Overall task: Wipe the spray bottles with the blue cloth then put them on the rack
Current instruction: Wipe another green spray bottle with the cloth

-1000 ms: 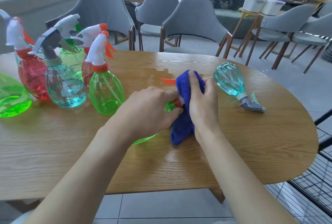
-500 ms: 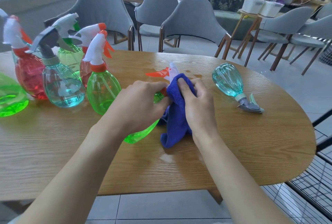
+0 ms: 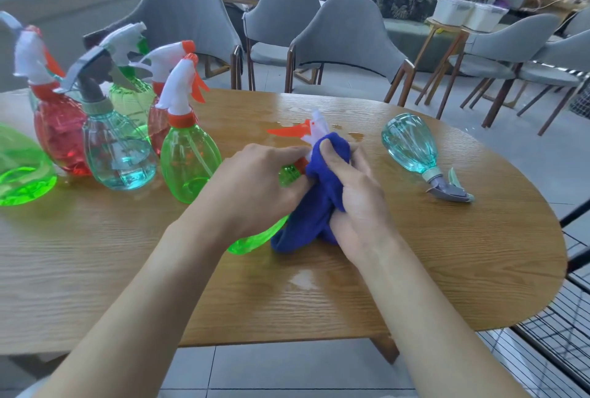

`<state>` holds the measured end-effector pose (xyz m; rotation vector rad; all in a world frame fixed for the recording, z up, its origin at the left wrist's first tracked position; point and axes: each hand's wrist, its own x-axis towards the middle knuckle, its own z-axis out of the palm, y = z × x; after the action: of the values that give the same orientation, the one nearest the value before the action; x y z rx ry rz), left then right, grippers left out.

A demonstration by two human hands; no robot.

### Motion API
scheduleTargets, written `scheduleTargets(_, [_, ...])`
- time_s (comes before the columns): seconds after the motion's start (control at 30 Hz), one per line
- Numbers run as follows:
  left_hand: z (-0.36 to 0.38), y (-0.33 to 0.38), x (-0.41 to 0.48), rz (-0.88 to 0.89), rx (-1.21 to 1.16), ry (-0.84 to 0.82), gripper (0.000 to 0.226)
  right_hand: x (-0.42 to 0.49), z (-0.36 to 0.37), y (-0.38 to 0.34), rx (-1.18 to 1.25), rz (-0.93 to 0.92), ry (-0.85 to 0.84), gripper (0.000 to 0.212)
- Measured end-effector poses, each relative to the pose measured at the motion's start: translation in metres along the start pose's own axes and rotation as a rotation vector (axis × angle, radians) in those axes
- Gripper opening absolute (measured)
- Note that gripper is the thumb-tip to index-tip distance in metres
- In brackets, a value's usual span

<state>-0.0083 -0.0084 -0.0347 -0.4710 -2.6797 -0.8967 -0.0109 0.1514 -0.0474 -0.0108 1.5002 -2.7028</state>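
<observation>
A green spray bottle [image 3: 255,239] with a white head and orange trigger lies tilted on the wooden table [image 3: 447,270]. My left hand [image 3: 255,183] grips its body near the neck. My right hand [image 3: 357,193] holds the blue cloth [image 3: 319,206] bunched around the bottle's neck and head. The nozzle [image 3: 314,124] sticks out above the cloth. A teal bottle [image 3: 412,147] lies on its side to the right. Several upright bottles stand at the left, among them a green one [image 3: 188,158] and a teal one [image 3: 118,155].
A black wire rack [image 3: 568,333] stands past the table's right edge. Grey chairs [image 3: 344,43] line the far side. Wet patches [image 3: 303,279] shine on the tabletop near my hands. Part of another green bottle [image 3: 19,171] sits at the far left.
The green bottle's head has tipped up, so the nozzle and trigger now show above the cloth. My right hand has slid the cloth lower around the neck.
</observation>
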Motion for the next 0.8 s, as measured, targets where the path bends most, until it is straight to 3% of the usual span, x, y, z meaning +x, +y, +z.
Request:
scheduleTargets(0.07, [0.001,-0.001,0.001,0.028,0.036,-0.009,0.052,0.003,-0.002,0.004,0.064,0.028,0.01,0.014])
scheduleTargets(0.17, [0.002,-0.003,0.001,0.055,0.011,0.018,0.05,0.007,-0.004,0.002,0.173,0.125,-0.015,0.054])
scheduleTargets(0.3, [0.003,-0.008,-0.001,0.049,-0.042,0.05,0.057,0.012,-0.011,-0.005,0.192,0.122,0.007,0.036])
scheduleTargets(0.43, [0.002,-0.006,-0.003,0.081,0.048,0.114,0.053,0.011,-0.008,-0.005,-0.057,0.042,0.141,0.015])
scheduleTargets(0.53, [0.006,-0.004,-0.004,0.145,0.155,0.175,0.046,0.008,-0.008,-0.01,-0.301,-0.097,0.275,0.022])
scheduleTargets(0.63, [0.01,-0.007,-0.003,0.187,0.222,0.192,0.045,0.009,-0.013,-0.022,-0.323,-0.169,0.336,0.039])
scheduleTargets(0.73, [0.015,-0.008,-0.001,0.241,0.274,0.195,0.044,0.006,-0.013,-0.032,-0.428,-0.281,0.27,0.05])
scheduleTargets(0.8, [0.019,-0.006,0.0,0.281,0.296,0.182,0.037,0.0,-0.009,-0.033,-0.6,-0.394,0.166,0.042])
